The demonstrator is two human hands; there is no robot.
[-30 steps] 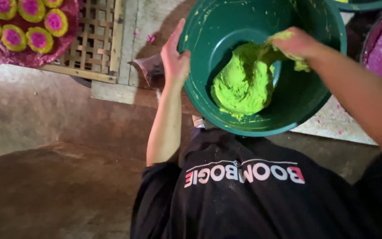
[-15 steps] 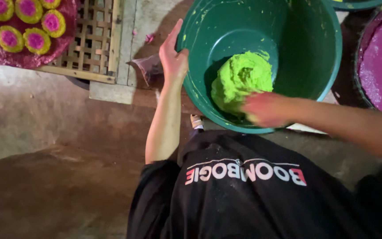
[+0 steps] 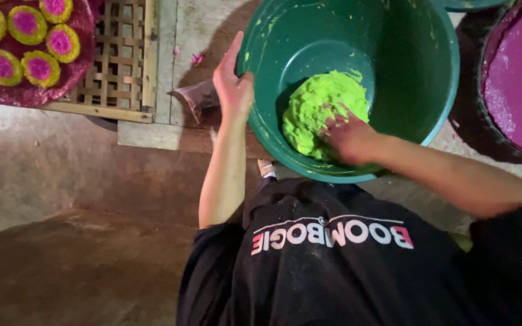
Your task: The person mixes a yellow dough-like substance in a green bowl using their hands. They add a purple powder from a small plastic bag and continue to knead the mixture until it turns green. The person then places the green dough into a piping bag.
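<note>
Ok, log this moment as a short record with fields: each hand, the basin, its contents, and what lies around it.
left hand: grips the rim of the green basin, fingers up along the outside
right hand: pressed into the bright green dough
green basin: round, smeared with green bits inside
bright green dough: one lump at the basin's bottom
tray at upper left: holds green-and-pink round pieces
wooden lattice: under the tray
purple basin: at right edge
</note>
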